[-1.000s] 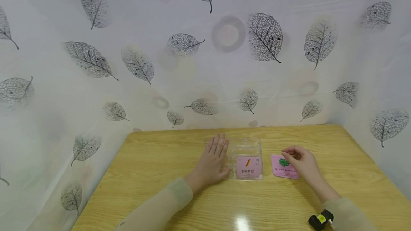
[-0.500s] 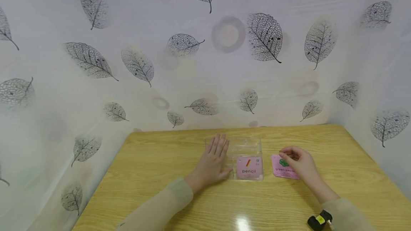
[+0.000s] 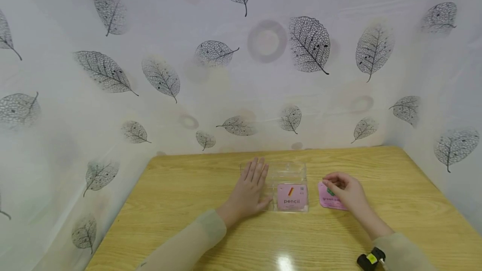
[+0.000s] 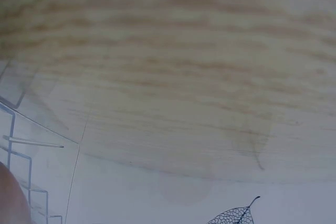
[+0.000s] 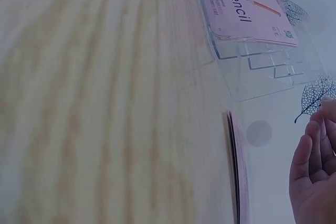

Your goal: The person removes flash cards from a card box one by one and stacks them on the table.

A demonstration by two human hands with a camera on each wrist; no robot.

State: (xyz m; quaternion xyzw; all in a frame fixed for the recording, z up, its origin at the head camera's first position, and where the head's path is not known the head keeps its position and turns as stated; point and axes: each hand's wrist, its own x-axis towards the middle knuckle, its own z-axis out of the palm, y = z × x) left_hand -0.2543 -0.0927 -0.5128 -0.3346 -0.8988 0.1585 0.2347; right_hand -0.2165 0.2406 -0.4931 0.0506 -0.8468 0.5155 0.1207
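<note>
My left hand (image 3: pixel 246 189) lies flat with straight fingers over the left part of a clear plastic box (image 3: pixel 288 174). A stack of pink flashcards with a pencil card (image 3: pixel 292 198) on top sits in the box's front right compartment. To the right of the box, a pink green pepper card (image 3: pixel 328 200) tops another stack. Over that card is my right hand (image 3: pixel 348 191), its fingers loosely curled and the thumb near the index fingertip. In the right wrist view, the card stack's edge (image 5: pixel 240 177) stands apart from the fingers, and nothing shows between them.
A wooden table (image 3: pixel 180 187) bears everything. Behind and beside it hangs a pale leaf-print curtain (image 3: pixel 211 91). A black device with a yellow label (image 3: pixel 370 258) is at the right wrist.
My right hand has shifted slightly left over the green pepper card, covering more of its picture. That card stays almost in place. The left hand and the box have not moved.
</note>
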